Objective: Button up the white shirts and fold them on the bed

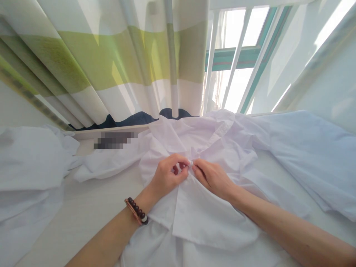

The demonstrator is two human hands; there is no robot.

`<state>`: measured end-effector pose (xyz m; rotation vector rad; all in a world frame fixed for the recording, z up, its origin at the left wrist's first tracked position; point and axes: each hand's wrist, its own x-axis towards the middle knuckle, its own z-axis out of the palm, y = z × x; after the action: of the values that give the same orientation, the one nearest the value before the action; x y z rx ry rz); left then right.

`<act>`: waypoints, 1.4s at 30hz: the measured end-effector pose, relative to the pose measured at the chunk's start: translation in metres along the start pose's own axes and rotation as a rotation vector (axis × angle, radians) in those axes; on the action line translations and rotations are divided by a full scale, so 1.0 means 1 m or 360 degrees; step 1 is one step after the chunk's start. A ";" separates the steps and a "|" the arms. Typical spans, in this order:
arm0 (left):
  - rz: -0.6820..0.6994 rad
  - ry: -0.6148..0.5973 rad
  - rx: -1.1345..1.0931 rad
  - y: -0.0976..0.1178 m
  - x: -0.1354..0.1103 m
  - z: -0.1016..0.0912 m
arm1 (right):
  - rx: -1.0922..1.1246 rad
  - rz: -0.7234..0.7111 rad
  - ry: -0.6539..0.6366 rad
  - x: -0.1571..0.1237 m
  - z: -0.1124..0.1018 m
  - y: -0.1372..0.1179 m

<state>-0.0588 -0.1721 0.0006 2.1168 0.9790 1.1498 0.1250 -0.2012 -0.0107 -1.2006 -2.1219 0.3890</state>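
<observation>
Spread out before me is a white button-front garment, a coat or shirt, its collar end toward the window and a sleeve out to the left. My left hand pinches the front edge between thumb and index finger, the other fingers curled. Right beside it, my right hand grips the same edge, almost fingertip to fingertip with the left. The cloth is bunched between them; any button there is too small to make out. A beaded bracelet circles my left wrist.
More white cloth lies at the left and a folded white piece at the right. A blurred-out dark item is near the back edge. Behind hangs a green and white curtain, with white bars before a window.
</observation>
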 end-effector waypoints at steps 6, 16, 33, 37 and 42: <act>-0.0233 -0.0234 -0.0051 0.000 0.002 -0.002 | -0.0030 -0.0048 -0.0021 -0.001 0.000 -0.001; -0.0301 -0.0135 -0.0071 -0.001 0.001 0.000 | -0.0010 -0.0034 -0.0025 -0.001 0.000 0.000; -0.0365 -0.0147 -0.0419 -0.010 0.003 -0.001 | -0.0062 0.0090 -0.0073 0.001 0.000 -0.002; -0.0372 -0.0142 -0.0476 -0.009 0.003 -0.001 | -0.0061 0.0110 -0.0071 0.001 -0.001 -0.004; -0.0373 -0.0152 -0.0447 -0.009 0.002 -0.001 | -0.0036 0.0141 -0.0065 0.001 -0.001 -0.006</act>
<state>-0.0620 -0.1647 -0.0048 1.7669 0.9335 0.9961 0.1215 -0.2043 -0.0062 -1.3132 -2.1178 0.4335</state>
